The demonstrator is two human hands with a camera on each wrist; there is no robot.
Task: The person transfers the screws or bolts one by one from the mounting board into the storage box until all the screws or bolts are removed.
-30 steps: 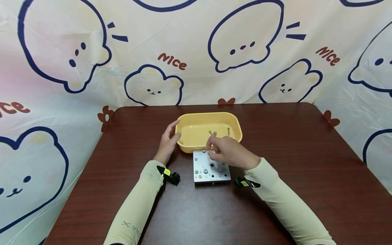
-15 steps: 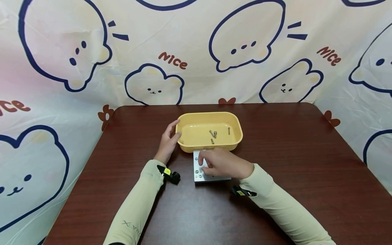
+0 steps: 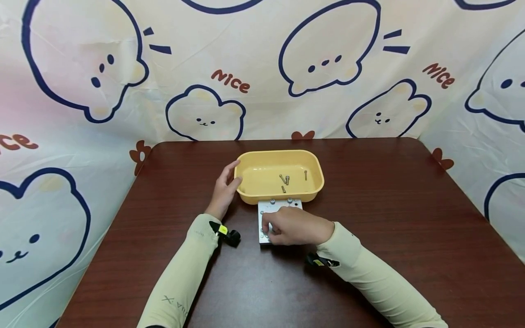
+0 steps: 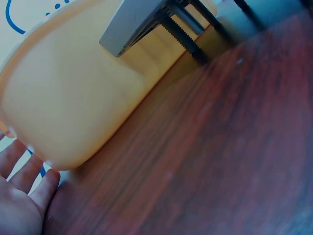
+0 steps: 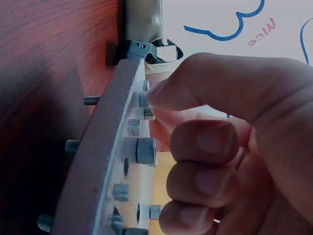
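Observation:
My left hand point(image 3: 221, 193) rests against the left end of a yellow plastic basin point(image 3: 250, 198), fingers spread and tips at its rim. Several bolts point(image 3: 287, 180) lie inside the basin. In front of it is a silver metal plate point(image 3: 281, 205) with bolts and pins set in it, partly hidden by my right hand point(image 3: 298, 225). The right wrist view shows that thumb point(image 5: 168, 93) against a bolt head point(image 5: 143, 100), the index finger behind it and the other fingers curled. Threaded bolt ends point(image 5: 72, 146) stick out beneath the plate.
The dark wooden table point(image 3: 381, 196) extends on both sides of the basin and plate. A pale cloth point(image 3: 266, 45) printed with cartoon bears hangs behind and beside it. A small black camera point(image 3: 231, 237) is strapped to the left wrist.
My right hand has moved from the plate's far edge down to its near left part, uncovering the bolts at the far edge. The left hand stays at the basin.

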